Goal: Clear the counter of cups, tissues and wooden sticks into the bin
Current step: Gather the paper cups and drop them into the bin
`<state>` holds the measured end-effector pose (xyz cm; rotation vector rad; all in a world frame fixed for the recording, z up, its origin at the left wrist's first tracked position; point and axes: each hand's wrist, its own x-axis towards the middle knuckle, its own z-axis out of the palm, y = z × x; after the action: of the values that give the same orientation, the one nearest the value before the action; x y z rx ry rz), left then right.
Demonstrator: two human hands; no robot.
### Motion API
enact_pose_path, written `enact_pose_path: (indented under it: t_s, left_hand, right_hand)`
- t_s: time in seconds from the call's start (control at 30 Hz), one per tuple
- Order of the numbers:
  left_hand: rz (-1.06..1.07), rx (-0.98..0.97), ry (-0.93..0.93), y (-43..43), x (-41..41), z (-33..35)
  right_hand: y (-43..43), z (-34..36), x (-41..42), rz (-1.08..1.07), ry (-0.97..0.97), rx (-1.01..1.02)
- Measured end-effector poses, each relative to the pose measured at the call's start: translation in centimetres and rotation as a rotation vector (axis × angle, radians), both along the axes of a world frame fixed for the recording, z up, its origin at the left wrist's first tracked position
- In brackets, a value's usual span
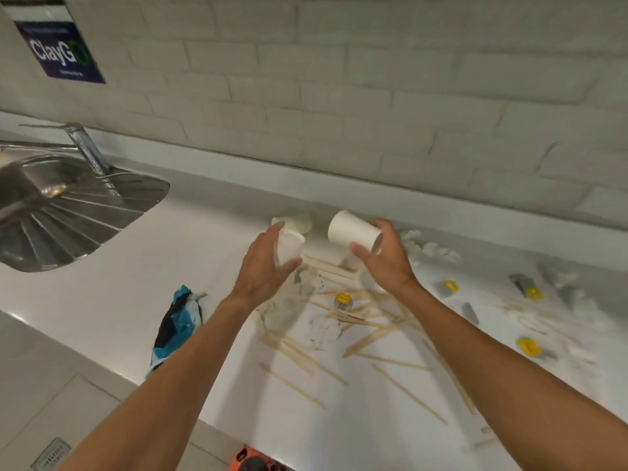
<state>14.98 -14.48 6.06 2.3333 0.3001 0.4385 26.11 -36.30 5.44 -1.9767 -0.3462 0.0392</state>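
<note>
Both bare forearms rise from the lower corners of the frame and converge near its middle. The left hand point(265, 270), palm turned inward, curls thumb and fingers round a crumpled white paper cup point(288, 248). The right hand point(385, 263) grips a smooth white paper cup point(351, 231) tipped sideways, thumb beneath.

Shared kitchenette or pantry w/ a drinks station. White counter point(210, 239) has an inset stainless-steel sink point(37, 178), ribbed drainboard point(78, 226) & chrome tap point(86, 147). Pale brick-tile wall point(373, 79) behind carries a printed blue "ClayGo" sign point(59, 45). Paper cups point(353, 232), wooden stir sticks point(373, 334) & yellow-labelled sachets point(528, 346) litter the counter.
</note>
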Motion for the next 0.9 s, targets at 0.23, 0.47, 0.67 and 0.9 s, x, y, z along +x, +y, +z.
enact_pose_path:
  t_s: [0.23, 0.47, 0.67, 0.9]
  left_hand:
    - [-0.188, -0.267, -0.032, -7.9, 2.7, 0.0]
    - [-0.591, -0.332, 0.011, -23.1, 4.4, -0.8]
    - [-0.997, -0.371, 0.097, -39.0, 1.8, -0.7]
    - [-1.445, -0.322, 0.216, -54.3, -6.5, -1.5]
  right_hand:
    - [-10.6, 0.2, -6.1, -0.282, 0.052, 0.230]
    - [-25.1, -0.4, -14.6, -0.735, 0.020, 0.305]
    - [-37.4, -0.5, -25.1, -1.224, -0.123, 0.378]
    - [-47.9, -3.7, -37.5, -1.648, -0.177, 0.358]
